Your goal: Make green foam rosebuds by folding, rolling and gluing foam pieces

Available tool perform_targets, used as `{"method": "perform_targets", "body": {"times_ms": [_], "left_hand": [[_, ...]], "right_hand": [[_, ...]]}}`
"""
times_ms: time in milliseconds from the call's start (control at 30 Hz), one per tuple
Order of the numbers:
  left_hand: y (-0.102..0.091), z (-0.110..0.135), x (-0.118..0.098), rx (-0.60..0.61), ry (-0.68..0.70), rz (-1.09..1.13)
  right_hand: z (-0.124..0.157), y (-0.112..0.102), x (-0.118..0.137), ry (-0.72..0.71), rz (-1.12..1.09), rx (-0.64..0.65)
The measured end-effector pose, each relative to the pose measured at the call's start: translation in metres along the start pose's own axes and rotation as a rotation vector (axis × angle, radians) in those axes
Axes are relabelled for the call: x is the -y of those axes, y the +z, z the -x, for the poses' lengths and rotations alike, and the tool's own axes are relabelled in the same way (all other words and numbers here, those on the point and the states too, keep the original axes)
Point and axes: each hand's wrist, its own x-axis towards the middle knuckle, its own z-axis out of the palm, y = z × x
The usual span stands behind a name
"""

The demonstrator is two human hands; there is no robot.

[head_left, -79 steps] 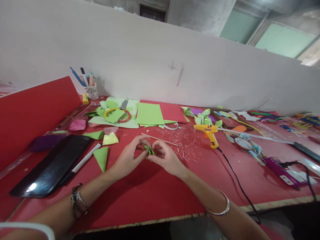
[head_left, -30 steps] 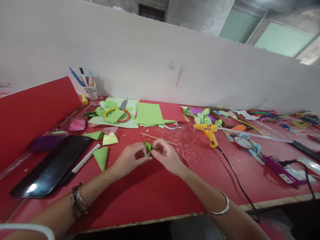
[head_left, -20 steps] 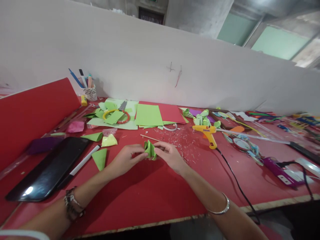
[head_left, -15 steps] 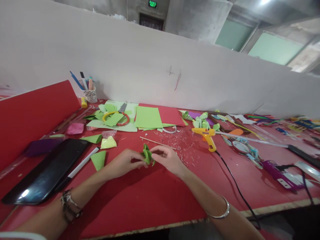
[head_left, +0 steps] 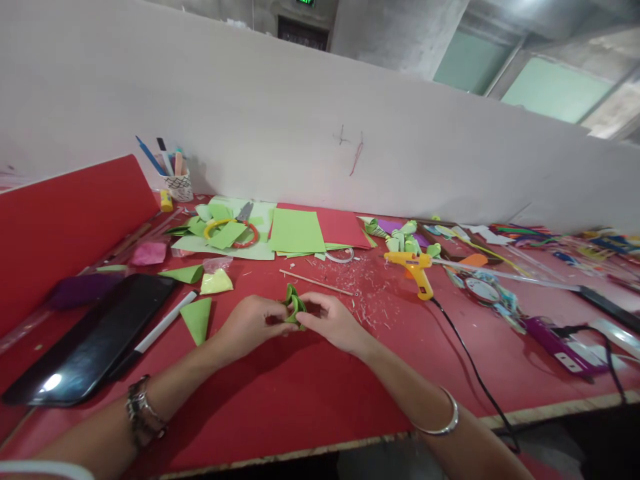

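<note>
Between my two hands is a small piece of curled green paper [head_left: 295, 307], folded into petal-like layers. My left hand [head_left: 255, 321] pinches its left side with thumb and fingers. On the other side, the fingers of my right hand [head_left: 333, 321] are closed on the paper's right edge. Part of the paper is hidden by my fingertips. Just beyond my hands a thin wooden stick [head_left: 317, 283] lies on the red table [head_left: 295, 400]. To the left of my left hand are a green paper cone [head_left: 197, 319] and a white marker [head_left: 165, 323] with a black cap.
A yellow glue gun [head_left: 413, 270] with a black cord lies to the right, near a purple power strip [head_left: 565, 347]. Scissors [head_left: 233, 233] rest on green paper at the back. A black tablet-like slab [head_left: 95, 347] occupies the left. A white partition [head_left: 280, 127] stands behind.
The green paper has turned slightly between my hands, and its layers look more closed. My right fingers have shifted a little on it. The camera view has tilted slightly.
</note>
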Motion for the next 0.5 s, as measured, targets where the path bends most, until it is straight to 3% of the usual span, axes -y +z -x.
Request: {"method": "perform_targets", "body": {"times_ms": [133, 267, 500], "left_hand": [[-0.004, 0.0, -0.001, 0.007, 0.08, 0.022], [-0.01, -0.001, 0.0, -0.068, 0.193, -0.053], [-0.011, -0.001, -0.002, -0.129, 0.259, -0.051]], "right_hand": [[-0.001, -0.002, -0.002, 0.014, -0.068, -0.019], [-0.002, -0.003, 0.002, 0.048, -0.162, -0.03], [-0.001, -0.001, 0.003, -0.003, -0.104, -0.089]]}}
